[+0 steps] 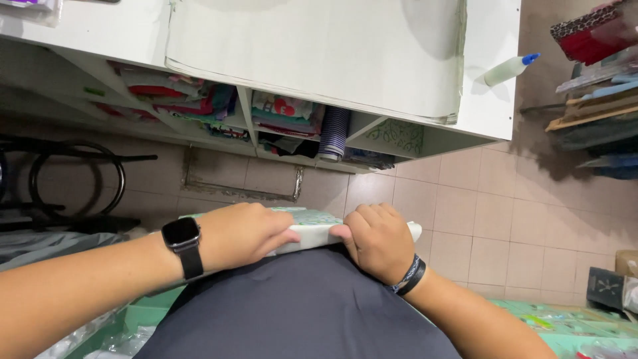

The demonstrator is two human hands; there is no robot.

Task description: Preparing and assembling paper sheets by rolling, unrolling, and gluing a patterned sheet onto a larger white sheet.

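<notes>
A flat pale green patterned board with white edges (312,229) is pressed against my dark shirt at waist height. My left hand (242,233), with a black smartwatch on its wrist, lies curled over the board's left part. My right hand (377,239), with a dark wristband, grips the board's right end with bent fingers. Both hands hold the same board. Above it stands a white worktable (488,80) with a large sheet of grey cardboard (312,53) lying on top.
A white glue bottle with a blue cap (510,68) lies at the table's right edge. Shelves under the table hold folded fabrics (199,100) and a striped roll (333,133). A black stool frame (73,179) stands left. Stacked materials (598,100) sit at right on the tiled floor.
</notes>
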